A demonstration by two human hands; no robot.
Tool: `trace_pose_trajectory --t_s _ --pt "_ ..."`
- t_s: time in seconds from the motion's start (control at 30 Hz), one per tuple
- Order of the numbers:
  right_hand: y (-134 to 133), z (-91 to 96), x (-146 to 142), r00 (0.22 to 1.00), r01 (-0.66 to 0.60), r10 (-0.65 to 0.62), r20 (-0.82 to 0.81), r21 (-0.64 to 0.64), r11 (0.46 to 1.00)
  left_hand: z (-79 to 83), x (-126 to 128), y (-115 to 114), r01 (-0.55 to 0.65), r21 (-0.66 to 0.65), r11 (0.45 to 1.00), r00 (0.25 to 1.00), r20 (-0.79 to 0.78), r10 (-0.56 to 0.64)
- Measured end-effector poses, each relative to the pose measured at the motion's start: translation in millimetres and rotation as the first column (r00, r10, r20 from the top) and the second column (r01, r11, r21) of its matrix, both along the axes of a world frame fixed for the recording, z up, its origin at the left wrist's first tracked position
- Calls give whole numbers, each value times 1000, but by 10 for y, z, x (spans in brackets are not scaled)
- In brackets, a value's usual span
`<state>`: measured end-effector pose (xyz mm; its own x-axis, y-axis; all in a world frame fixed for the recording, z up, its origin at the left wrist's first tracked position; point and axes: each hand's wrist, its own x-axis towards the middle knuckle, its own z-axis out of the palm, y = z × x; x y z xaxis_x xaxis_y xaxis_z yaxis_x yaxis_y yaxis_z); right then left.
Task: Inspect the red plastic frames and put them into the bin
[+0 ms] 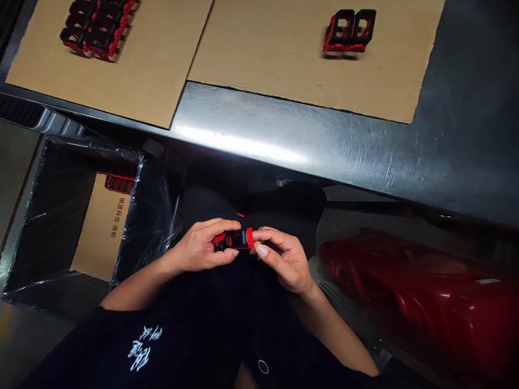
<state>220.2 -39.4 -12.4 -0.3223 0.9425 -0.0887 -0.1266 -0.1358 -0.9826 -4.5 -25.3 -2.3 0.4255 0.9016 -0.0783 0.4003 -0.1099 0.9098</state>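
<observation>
Two hands half closed, left hand and right hand both gripping one small red-and-black plastic part below the steel table's edge (ends pinched, keeping it steady). More such parts on cardboard sheets atop that table.

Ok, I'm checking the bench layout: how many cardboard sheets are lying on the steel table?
2. One sheet lies left, holding a cluster of red-and-black parts; the other right, holding a smaller group. More could lie beyond the view.
</observation>
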Motion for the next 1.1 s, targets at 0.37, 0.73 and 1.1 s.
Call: trace_pose_trajectory --t_s 0.37,0.73,1.1 --pt "-56 34 -176 1000 -17 17 -1 -7 1000 16 -167 51 82 133 988 994 -79 -71" --pt "-32 -38 -219 961 23 -147 233 464 885 19 -33 -109 -106 -72 992 980 163 116" --pt "-48 -148 -229 952 -13 -151 264 530 848 -70 35 -140 -109 13 994 980 167 105"
